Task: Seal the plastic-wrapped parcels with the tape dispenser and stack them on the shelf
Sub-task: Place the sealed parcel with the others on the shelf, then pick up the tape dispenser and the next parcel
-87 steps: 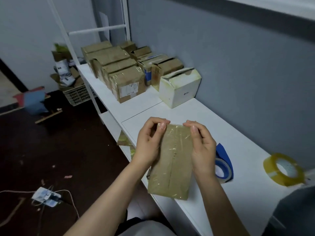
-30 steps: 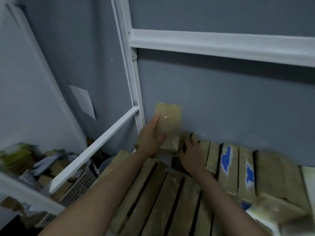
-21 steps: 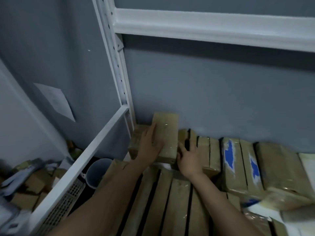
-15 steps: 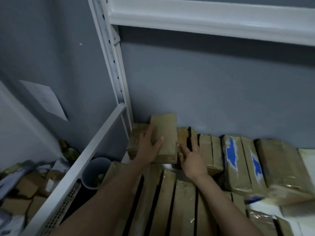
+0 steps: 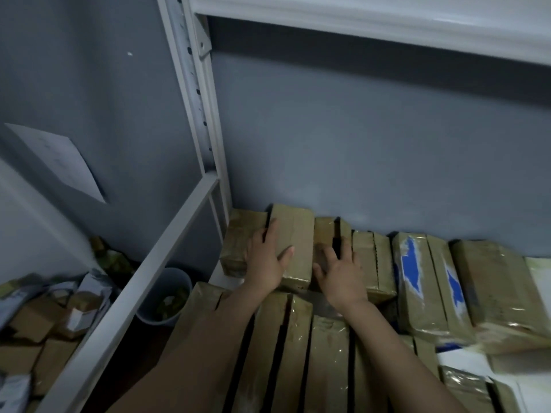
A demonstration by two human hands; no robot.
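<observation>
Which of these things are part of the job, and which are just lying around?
In the job: parcel held by the left hand, neighbouring parcels touched by the right hand, shelf.
Lying about: bucket, floor boxes, sheet on the wall.

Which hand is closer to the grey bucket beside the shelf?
Left. The left hand holds a parcel up and right of the bucket; the right hand lies farther right, on the neighbouring parcels.
</observation>
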